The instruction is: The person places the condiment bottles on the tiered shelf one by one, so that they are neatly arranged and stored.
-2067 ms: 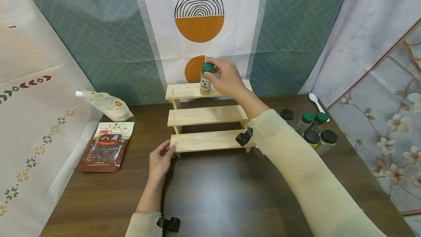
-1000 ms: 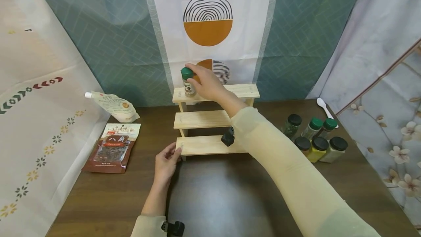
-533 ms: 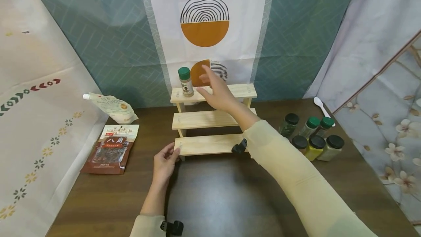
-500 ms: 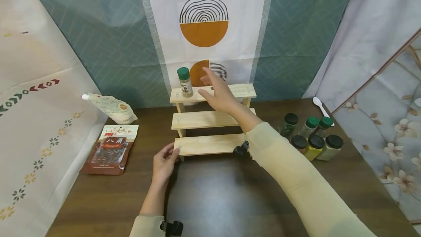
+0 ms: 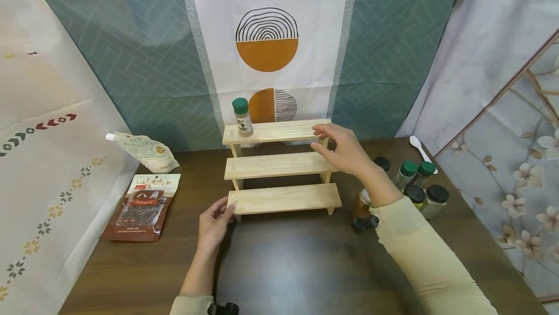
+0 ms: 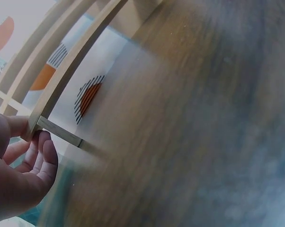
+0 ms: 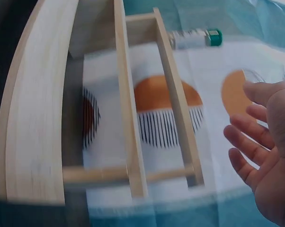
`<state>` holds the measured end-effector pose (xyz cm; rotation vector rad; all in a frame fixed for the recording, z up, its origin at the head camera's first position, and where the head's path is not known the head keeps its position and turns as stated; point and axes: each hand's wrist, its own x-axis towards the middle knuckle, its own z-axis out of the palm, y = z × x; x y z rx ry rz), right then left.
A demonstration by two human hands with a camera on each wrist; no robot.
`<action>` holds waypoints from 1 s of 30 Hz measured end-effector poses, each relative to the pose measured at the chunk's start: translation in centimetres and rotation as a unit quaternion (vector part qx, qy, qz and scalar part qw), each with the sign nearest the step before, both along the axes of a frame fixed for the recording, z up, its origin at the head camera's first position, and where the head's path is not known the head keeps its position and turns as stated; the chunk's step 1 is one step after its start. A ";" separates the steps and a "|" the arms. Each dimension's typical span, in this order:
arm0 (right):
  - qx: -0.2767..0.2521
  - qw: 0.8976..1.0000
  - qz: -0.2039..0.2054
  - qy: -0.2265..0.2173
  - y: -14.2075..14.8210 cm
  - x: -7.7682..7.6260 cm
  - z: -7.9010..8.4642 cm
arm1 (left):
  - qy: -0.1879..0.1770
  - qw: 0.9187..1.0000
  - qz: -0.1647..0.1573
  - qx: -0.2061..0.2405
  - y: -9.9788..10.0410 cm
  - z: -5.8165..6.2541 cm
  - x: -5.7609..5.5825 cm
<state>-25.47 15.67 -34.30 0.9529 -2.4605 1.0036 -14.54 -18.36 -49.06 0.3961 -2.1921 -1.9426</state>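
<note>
A three-tier wooden step rack stands on the table. My left hand pinches the left end of its lowest step, thumb on top and fingertips underneath, as the left wrist view also shows. A small spice jar with a green cap stands upright at the left end of the top step. In the right wrist view that jar is seen past the rack. My right hand holds nothing, its fingers spread and loosely bent by the right end of the upper steps.
Several spice jars with black or green caps stand at the right, partly behind the right forearm. A reddish-brown jar is nearer the rack. A white spoon lies behind. At left are a spouted pouch and a brown packet.
The right hand slid the green-capped jar left along the top step, let go of it, and moved away to the right. The left hand stays on the rack. The head view shifted slightly.
</note>
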 end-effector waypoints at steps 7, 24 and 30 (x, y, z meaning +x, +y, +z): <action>0.032 0.998 -0.050 -0.021 5.4 0.4 -0.6 | -0.004 1.000 0.001 -0.003 0.0 -0.1 0.1; 0.224 0.960 -0.123 -0.116 13.7 0.7 -3.2 | -0.010 1.000 -0.001 -0.004 -0.1 -0.2 0.0; 0.248 0.957 -0.109 -0.103 14.6 0.6 -4.0 | -0.014 1.000 -0.006 -0.009 -0.1 -0.1 0.0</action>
